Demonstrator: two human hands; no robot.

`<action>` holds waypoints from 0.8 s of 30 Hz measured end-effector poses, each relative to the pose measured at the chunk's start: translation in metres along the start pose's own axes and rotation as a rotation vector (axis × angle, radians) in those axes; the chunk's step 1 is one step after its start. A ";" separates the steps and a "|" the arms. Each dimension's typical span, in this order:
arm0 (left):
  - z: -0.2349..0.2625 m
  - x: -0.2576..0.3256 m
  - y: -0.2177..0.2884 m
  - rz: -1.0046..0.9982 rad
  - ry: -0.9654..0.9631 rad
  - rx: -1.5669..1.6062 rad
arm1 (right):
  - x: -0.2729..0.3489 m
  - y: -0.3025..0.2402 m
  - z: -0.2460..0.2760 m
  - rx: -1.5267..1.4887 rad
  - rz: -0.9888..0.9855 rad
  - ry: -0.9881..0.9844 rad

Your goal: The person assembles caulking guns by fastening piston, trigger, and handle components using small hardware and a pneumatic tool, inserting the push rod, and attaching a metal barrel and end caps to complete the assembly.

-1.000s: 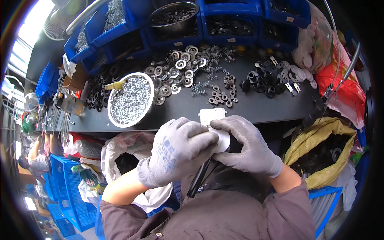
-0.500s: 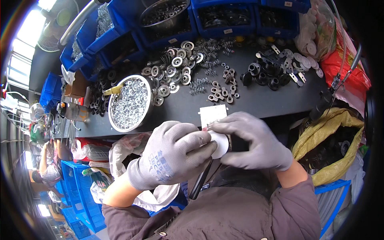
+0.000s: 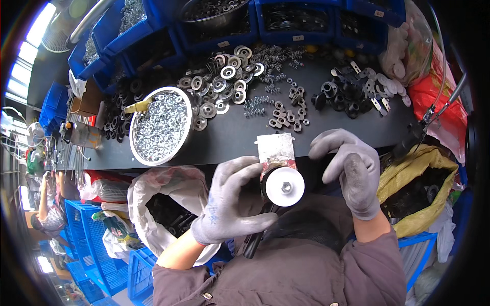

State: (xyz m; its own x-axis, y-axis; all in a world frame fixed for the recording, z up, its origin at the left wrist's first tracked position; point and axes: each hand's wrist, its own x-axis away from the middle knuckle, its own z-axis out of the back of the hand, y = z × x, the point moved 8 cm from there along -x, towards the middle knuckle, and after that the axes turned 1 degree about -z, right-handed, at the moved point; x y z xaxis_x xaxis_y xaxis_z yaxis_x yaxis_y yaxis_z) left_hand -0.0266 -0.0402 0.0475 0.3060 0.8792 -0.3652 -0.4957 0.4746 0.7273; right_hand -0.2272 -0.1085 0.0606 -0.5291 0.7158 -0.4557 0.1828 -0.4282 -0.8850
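A white disc (image 3: 275,187) with a hex nut (image 3: 286,187) at its centre faces up just off the bench's front edge. Behind it shows the dark rim of a round part, and a black handle (image 3: 253,244) sticks out below toward me. A worn metal plate (image 3: 276,149) on the bench edge adjoins the disc. My left hand (image 3: 232,201), in a grey glove, is beside the disc's left, fingers apart and thumb near the handle; whether it touches is unclear. To the disc's right, my gloved right hand (image 3: 352,171) is raised, fingers bent but apart, holding nothing.
On the black bench lie a white bowl of nuts (image 3: 187,133), metal washers (image 3: 227,72), springs (image 3: 258,105), small metal links (image 3: 280,116) and black knobs (image 3: 352,108). Blue bins (image 3: 297,39) line the back. A dark tool (image 3: 408,144) hangs right, above a yellow sack (image 3: 426,211).
Both hands have moved apart from the disc, the left to the left and the right up and right. The disc's face and central nut are now uncovered. The view has shifted slightly.
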 end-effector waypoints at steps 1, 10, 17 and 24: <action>-0.007 0.000 -0.003 0.029 -0.017 0.033 | -0.001 -0.002 -0.006 0.008 -0.005 -0.003; -0.041 -0.010 -0.012 -0.012 -0.038 0.130 | 0.004 -0.003 0.003 0.054 0.017 0.041; -0.050 -0.013 -0.021 0.023 -0.090 0.248 | -0.010 -0.004 -0.030 0.381 -0.033 -0.126; -0.049 -0.007 -0.021 -0.027 -0.014 0.155 | -0.002 0.004 -0.019 0.175 -0.220 0.129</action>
State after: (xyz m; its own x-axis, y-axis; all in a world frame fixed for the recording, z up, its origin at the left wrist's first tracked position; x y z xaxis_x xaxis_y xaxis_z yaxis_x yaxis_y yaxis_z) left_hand -0.0581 -0.0543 0.0065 0.3296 0.8648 -0.3788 -0.3562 0.4855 0.7984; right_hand -0.2099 -0.1012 0.0559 -0.4281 0.8614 -0.2734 -0.0762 -0.3358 -0.9388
